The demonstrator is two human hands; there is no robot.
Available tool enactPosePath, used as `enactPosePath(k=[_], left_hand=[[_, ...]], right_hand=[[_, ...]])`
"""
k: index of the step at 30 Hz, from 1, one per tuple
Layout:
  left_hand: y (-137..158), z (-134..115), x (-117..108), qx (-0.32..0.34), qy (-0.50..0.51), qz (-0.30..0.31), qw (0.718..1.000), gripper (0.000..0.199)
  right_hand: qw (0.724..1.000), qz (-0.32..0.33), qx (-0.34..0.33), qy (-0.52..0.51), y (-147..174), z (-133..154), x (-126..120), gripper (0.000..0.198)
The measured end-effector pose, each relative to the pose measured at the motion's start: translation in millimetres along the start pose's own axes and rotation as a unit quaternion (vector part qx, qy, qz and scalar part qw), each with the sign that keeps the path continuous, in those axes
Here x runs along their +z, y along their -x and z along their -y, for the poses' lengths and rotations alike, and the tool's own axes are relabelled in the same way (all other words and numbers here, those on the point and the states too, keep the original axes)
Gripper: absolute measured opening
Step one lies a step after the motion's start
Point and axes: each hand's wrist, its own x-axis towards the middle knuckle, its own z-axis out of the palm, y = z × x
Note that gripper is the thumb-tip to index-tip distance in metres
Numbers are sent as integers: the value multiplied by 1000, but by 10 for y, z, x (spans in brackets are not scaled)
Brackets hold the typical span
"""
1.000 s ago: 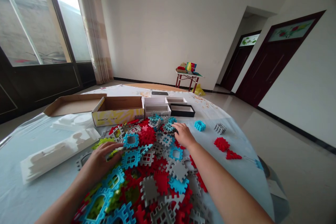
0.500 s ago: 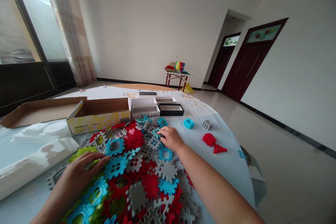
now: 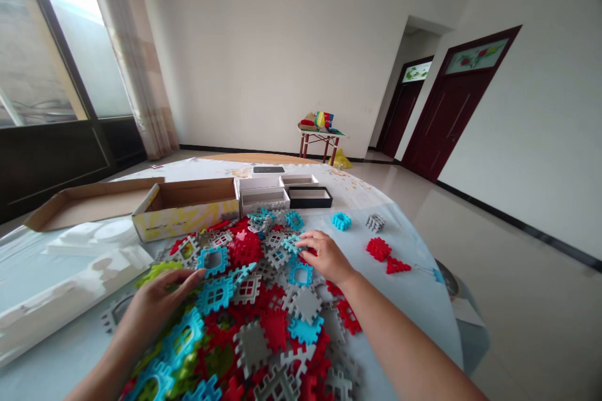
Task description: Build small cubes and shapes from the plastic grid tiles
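The blue bit (image 3: 291, 243) lies in the pile (image 3: 251, 346), between nine and ten o'clock from the right hand (image 3: 328, 255), against its bent fingers; I can't tell if they pinch it. From the left hand (image 3: 158, 296), it's farther, near two o'clock. Whether that loosely curved hand grips anything, I can't tell.

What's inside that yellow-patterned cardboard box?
Bare brown inner walls show in the cardboard box. Its front wall covers at least part of the bottom; what lies there cannot be seen.
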Motion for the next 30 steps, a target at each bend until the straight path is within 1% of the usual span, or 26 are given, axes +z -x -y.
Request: enactPosePath(k=[4,9,12,15,22,26,30], left_hand=[[34,-20,-31,2,23,-19,1000,46],[107,-42,-144,-14,34,-78,996,47],[116,-6,-214,-24,27,-114,993,49],[105,43,-253,-31,12,-136,990,49],[120,51,-224,-33,-9,-147,989,45],[135,42,-252,-26,-12,-148,989,44],[119,97,-317,-20,-17,-151,988,42]], right_hand=[[1000,6,9,-9,78,10,10,22],[1000,24,-5,-4,149,-41,105,22],[999,35,-14,4,179,-91,142,23],[999,45,-20,9,200,-122,151,24],[998,64,-18,20,235,-119,102,24],[997,65,-18,46,254,-111,97,26],[995,57,-42,64,224,49,97,29]])
